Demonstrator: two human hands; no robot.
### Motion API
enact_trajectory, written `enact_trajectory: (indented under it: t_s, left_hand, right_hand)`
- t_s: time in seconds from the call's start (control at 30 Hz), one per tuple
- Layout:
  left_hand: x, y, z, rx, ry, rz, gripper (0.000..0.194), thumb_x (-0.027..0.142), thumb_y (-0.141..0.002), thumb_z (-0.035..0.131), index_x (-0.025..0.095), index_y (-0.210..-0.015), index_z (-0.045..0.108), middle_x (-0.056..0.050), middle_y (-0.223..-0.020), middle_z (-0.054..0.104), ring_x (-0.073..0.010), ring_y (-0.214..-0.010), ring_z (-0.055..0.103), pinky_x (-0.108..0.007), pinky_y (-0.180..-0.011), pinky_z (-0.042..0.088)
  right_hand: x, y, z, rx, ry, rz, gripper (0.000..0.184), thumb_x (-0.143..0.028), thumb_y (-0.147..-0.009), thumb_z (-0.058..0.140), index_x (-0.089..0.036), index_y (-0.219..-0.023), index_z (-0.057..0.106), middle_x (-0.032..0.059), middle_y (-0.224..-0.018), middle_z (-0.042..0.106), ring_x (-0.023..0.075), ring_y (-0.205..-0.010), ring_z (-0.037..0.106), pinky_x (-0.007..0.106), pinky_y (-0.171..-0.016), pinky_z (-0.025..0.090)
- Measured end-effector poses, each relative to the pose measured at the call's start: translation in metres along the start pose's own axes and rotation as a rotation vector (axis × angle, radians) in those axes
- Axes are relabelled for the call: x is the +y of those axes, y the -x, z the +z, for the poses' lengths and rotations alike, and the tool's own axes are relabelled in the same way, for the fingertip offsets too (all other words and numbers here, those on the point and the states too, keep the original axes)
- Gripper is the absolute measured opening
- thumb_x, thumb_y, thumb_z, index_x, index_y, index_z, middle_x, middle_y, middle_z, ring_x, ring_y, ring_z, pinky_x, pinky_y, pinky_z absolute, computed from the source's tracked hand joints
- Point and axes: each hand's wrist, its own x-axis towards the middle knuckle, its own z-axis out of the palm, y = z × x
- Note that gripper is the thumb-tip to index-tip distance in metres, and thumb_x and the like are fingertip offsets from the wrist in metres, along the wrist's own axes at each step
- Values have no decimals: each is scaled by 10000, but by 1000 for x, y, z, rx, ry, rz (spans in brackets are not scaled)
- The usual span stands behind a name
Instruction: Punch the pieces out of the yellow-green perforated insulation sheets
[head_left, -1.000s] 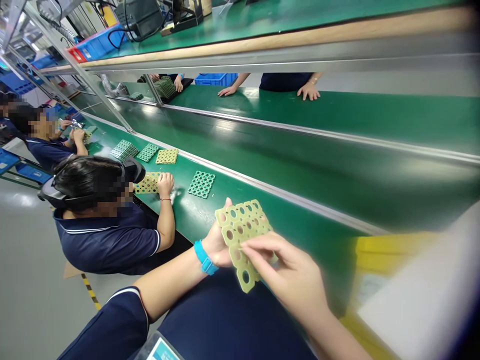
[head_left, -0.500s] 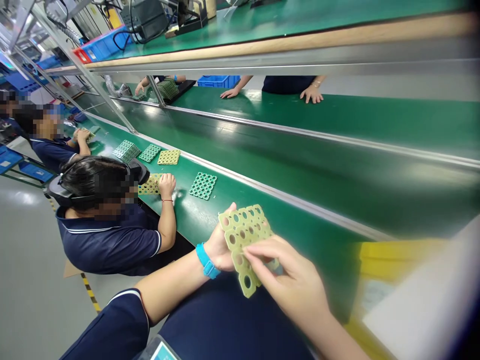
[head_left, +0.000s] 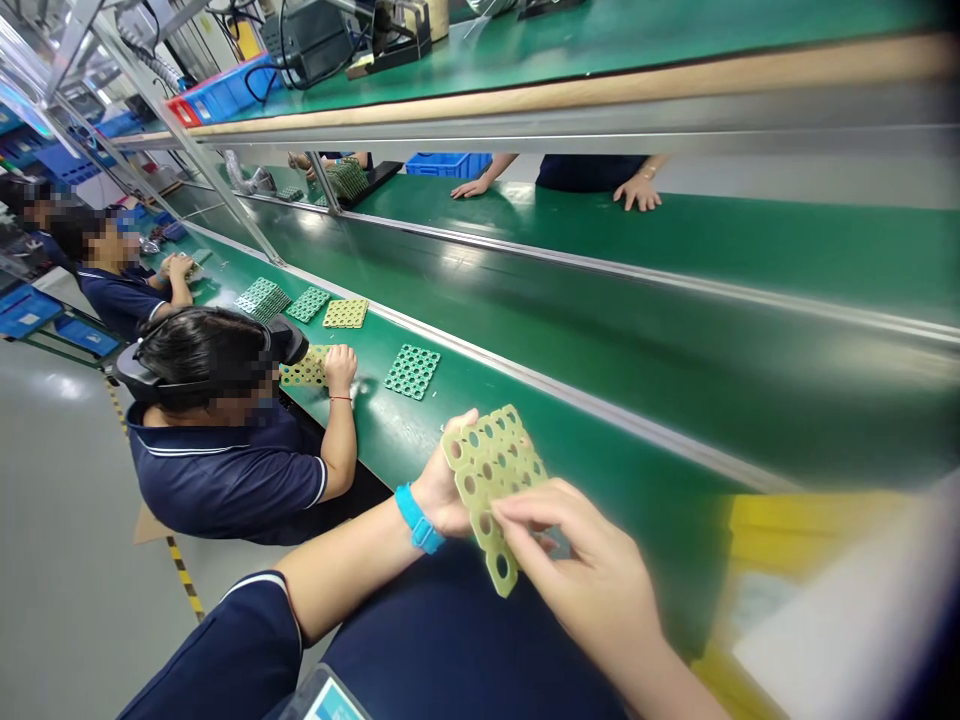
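Observation:
A pale yellow perforated panel (head_left: 489, 470), with rows of round holes and scalloped edges, is tilted in front of my lap. My left hand (head_left: 439, 492), with a blue wrist strap, supports it from behind and along its left edge; most of those fingers are hidden by the panel. Across its lower right part reaches my right hand (head_left: 592, 560), thumb and forefinger pinched together against the face near a hole. Whatever sits between those fingertips is too small to make out.
On the green bench, a green perforated panel (head_left: 412, 371) lies ahead, with a yellow panel (head_left: 346, 313) and stacked green panels (head_left: 262, 299) beyond. A co-worker (head_left: 232, 430) sits at left. A yellow bin (head_left: 780, 530) stands at right, with a blurred white object in front.
The view has shifted slightly, so the surroundings sit a little further right. My left hand keeps hold of the panel, and my right fingertips stay pinched at nearly the same spot on it.

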Motion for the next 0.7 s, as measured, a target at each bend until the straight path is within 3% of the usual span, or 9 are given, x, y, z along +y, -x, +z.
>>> enact_trajectory:
  t_s: [0.27,0.5,0.7]
  left_hand:
    - [-5,-4,-3,165,75,139,451,516,-802,443,100,-888,592,-75,-798,617,-184,-746,577,-306,-772,409]
    - [-5,-4,-6,196,84,148,508,586,-787,444,107,-866,594,-74,-819,611,-181,-753,561,-307,-757,395]
    - [-5,-3,-5,157,65,181,517,588,-807,414,111,-863,604,-65,-794,609,-197,-750,576,-345,-766,410]
  right_hand:
    - [1,-8,-10,-149,161,-68,125,-148,-799,568,-229,-757,652,1,-646,649,147,-619,575,260,-523,464]
    - [6,-8,-12,-153,138,54,101,-240,-846,542,-240,-822,641,16,-777,670,166,-726,609,279,-632,497]
    - [9,-10,-5,-209,98,91,177,-224,-856,505,-214,-705,595,26,-734,603,156,-711,577,271,-628,485]
